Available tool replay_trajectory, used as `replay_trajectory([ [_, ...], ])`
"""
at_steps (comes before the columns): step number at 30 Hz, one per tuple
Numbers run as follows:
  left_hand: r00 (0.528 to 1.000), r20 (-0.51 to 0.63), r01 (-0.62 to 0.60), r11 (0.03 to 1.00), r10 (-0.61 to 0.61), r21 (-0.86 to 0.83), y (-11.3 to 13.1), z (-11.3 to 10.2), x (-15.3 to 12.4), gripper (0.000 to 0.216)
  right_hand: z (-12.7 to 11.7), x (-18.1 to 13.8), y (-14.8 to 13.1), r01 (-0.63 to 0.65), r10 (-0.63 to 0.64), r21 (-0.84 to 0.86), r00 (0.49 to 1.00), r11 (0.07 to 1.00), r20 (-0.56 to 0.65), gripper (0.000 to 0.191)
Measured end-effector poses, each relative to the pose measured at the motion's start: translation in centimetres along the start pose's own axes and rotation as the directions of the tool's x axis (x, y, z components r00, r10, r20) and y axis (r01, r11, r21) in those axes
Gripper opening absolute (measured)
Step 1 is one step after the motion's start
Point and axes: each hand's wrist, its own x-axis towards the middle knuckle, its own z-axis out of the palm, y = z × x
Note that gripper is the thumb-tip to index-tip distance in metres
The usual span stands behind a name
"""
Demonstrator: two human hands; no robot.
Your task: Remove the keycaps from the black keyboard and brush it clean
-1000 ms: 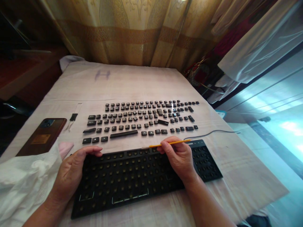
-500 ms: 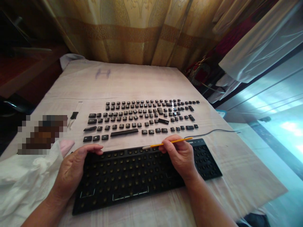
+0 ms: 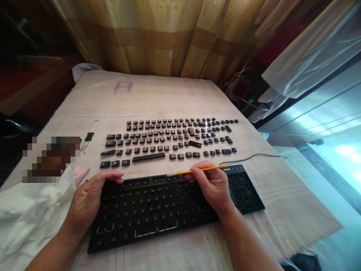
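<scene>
A black keyboard point(image 3: 158, 210) with its keycaps off lies on the cloth-covered table near me. My left hand point(image 3: 90, 199) grips its upper left corner, fingers curled over the far edge. My right hand point(image 3: 213, 184) pinches a thin yellow-handled swab point(image 3: 197, 171), held level, its pale tip on the keyboard's top row near the middle. Several rows of loose black keycaps point(image 3: 169, 141) are laid out on the cloth beyond the keyboard.
A white cloth point(image 3: 31, 210) is bunched at the left, with a pink item point(image 3: 80, 174) beside it. A blurred dark object point(image 3: 52, 158) and a small black tool point(image 3: 88, 137) lie further left. The keyboard's cable point(image 3: 259, 155) runs right. Curtains hang behind the table.
The swab's tip has slid slightly left along the top row. The view has shifted a little; my left hand keeps its grip.
</scene>
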Motion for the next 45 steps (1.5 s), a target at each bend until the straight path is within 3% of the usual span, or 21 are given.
replay_trajectory([
  [13, 1.0, 0.003, 0.003, 1.0, -0.003, -0.005, -0.32, -0.14, -0.09, 0.056, 0.11, -0.13, 0.17, 0.071, -0.074, -0.082, 0.997, 0.994, -0.032, 0.015],
  [20, 0.999, 0.008, -0.043, 0.999, 0.043, 0.009, -0.22, -0.03, -0.06, 0.055, 0.23, -0.2, 0.14, 0.209, -0.203, -0.194, 0.978, 0.958, 0.049, 0.014],
  [29, 0.999, 0.001, -0.048, 0.998, 0.048, 0.044, 0.02, 0.04, -0.02, 0.057, 0.18, -0.53, 0.2, 0.166, -0.17, -0.123, 0.985, 0.978, -0.022, 0.011],
  [35, 0.998, 0.004, -0.063, 0.997, 0.063, 0.033, -0.04, 0.11, 0.0, 0.054, 0.05, -0.16, -0.07, 0.224, -0.218, -0.225, 0.975, 0.948, 0.05, 0.016],
  [38, 0.998, 0.008, -0.063, 0.998, 0.062, 0.021, -0.18, 0.06, -0.04, 0.053, 0.24, -0.09, -0.18, 0.165, -0.156, -0.178, 0.986, 0.97, 0.066, 0.019],
  [42, 0.999, 0.016, -0.048, 0.998, 0.047, 0.027, -0.11, -0.04, -0.12, 0.054, 0.27, -0.04, -0.42, -0.02, 0.02, 0.018, 0.999, 1.0, 0.027, 0.02],
  [45, 0.999, 0.019, -0.038, 0.999, 0.037, 0.031, 0.17, -0.03, -0.13, 0.056, 0.12, 0.0, -0.42, -0.065, 0.066, 0.026, 0.997, 0.998, -0.028, 0.021],
])
